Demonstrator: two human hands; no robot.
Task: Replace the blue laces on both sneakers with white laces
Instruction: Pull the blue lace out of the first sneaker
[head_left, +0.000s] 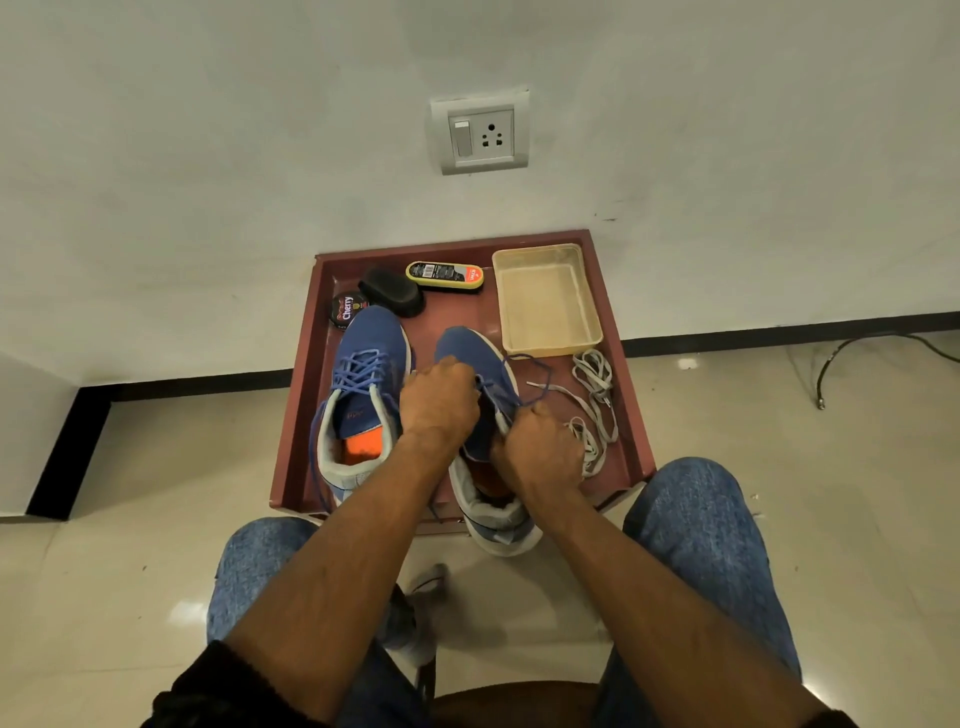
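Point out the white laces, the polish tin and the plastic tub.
white laces (597, 405), head view, on the loose bundle's middle
polish tin (345, 308), head view, on its printed lid
plastic tub (548, 304), head view, on its bare floor

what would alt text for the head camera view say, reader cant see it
A seated person's left hand and right hand pull a blue lace out of the right-side blue sneaker on a dark red tray. The other sneaker is still laced in blue; white laces lie loose on the tray.
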